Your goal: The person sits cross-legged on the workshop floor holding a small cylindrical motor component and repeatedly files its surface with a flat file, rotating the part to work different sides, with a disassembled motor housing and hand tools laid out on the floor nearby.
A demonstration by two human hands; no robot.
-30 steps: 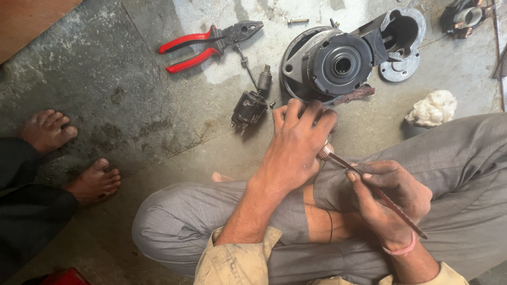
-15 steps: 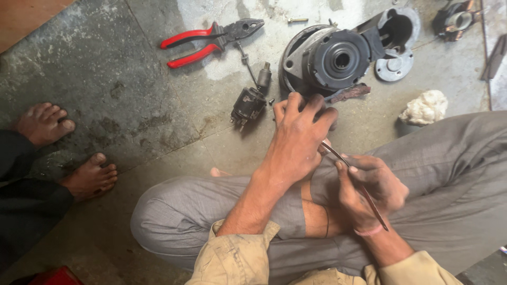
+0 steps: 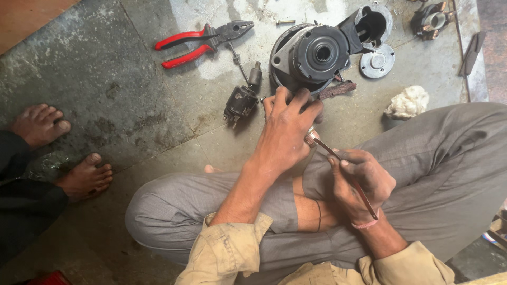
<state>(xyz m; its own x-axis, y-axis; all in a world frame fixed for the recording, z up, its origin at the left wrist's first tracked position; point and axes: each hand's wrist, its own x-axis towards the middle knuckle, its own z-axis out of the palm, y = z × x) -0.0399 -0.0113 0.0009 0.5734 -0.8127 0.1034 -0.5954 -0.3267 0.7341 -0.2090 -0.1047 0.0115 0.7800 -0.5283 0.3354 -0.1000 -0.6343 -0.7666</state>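
- Fingers [image 3: 296,105] of the left hand [image 3: 285,134] lie together, pressed down on a small part hidden beneath them, so what they grip I cannot tell.
- Right hand [image 3: 362,182] is clamped round a thin metal tool [image 3: 340,161], its tip touching the spot under the left fingers; a second ago that tip stood slightly off, so the prying looks under way.
- At twelve o'clock from the left hand sits the dark round motor housing [image 3: 317,55], touching the fingertips.
- At ten o'clock, a small black motor part [image 3: 242,100]; beyond it, red-handled pliers [image 3: 203,42].
- At two o'clock, a white rag [image 3: 407,102] on the concrete floor [image 3: 116,95].
- At nine o'clock, another person's bare feet [image 3: 84,177].
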